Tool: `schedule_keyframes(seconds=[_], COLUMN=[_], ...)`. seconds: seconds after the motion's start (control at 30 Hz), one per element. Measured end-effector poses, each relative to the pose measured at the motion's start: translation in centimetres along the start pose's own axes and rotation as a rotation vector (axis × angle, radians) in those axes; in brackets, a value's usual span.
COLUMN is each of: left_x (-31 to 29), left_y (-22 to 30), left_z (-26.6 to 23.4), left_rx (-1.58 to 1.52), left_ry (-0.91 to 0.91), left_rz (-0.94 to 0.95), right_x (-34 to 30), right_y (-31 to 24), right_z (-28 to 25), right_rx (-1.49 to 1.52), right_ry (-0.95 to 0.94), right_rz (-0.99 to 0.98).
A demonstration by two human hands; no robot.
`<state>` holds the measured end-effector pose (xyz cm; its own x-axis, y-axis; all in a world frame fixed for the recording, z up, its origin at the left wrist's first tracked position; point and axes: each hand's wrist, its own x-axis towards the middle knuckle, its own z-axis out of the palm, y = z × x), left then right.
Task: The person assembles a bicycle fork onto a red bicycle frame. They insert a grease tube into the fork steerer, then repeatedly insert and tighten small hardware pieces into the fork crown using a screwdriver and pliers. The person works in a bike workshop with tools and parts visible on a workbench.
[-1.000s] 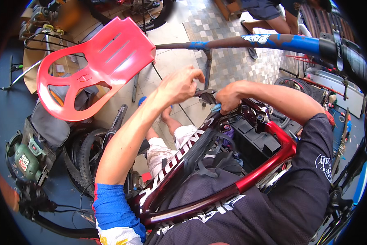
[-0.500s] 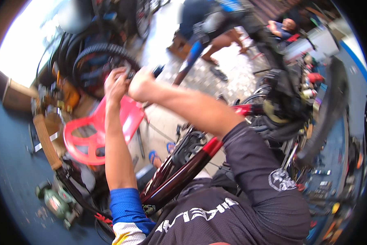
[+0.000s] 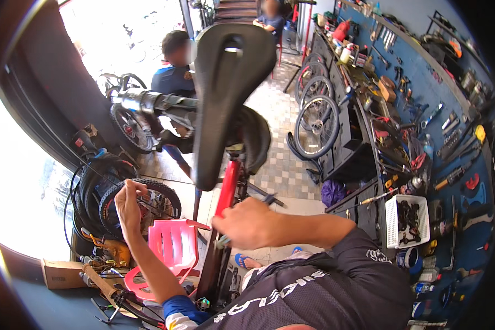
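Observation:
My right hand (image 3: pixel 246 223) is closed in a fist beside the red and dark bike frame (image 3: pixel 227 190). A small greyish end (image 3: pixel 223 241) pokes out below its fingers, but the rest of that item is hidden. To the left my left hand (image 3: pixel 127 206) is raised, fingers bent and slightly apart, with nothing visible in it. It overlaps the view of a knobbly-tyred wheel (image 3: pixel 173 201) behind it; whether they touch I cannot tell. Above the frame, a black saddle (image 3: pixel 233 71) with a central slot rises large in front of me.
A pink plastic chair (image 3: pixel 173 245) stands left of the frame. Handlebars with a brown grip (image 3: pixel 97 279) lie at lower left. On the right, a workbench holds a white basket (image 3: pixel 391 223) of dark parts; tools hang on the blue wall (image 3: pixel 418 71). A person (image 3: pixel 173 77) crouches beyond the saddle.
My hands were together over the chair and are now apart: the right has come to the bike frame, the left is farther left. The view has swung, bringing the saddle to the middle.

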<state>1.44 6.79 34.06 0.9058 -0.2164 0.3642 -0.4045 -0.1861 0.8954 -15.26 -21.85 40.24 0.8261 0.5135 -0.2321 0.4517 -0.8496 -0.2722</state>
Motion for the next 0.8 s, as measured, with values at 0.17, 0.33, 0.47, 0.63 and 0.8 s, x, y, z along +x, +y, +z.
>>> schedule_keyframes(seconds=[0.17, 0.33, 0.47, 0.63, 0.8], left_x=[-3.1, -6.3, -13.6, -22.9, -24.1], left_y=[11.0, 14.6, 6.5, -13.6, -30.2], left_z=[6.3, 22.7, 34.1, 41.8, 48.3], left_rx=[0.124, 0.303, 0.534, 0.326, -0.209], left_ry=[-0.858, -1.359, -1.63, -1.273, -0.267], left_rz=[-0.092, 0.025, -0.081, -0.498, -1.288], right_x=[-9.3, -18.9, -20.9, -21.9, -23.2], right_y=[10.2, 19.2, 23.7, 26.1, 27.7], right_z=[5.5, 12.9, 19.2, 24.1, 28.8], right_rx=[0.151, 0.389, 0.597, 0.8, 0.786], right_ry=[-0.02, 0.3, 0.533, 0.724, 0.751], right_rz=[0.458, 0.676, 0.67, 0.603, 0.67])
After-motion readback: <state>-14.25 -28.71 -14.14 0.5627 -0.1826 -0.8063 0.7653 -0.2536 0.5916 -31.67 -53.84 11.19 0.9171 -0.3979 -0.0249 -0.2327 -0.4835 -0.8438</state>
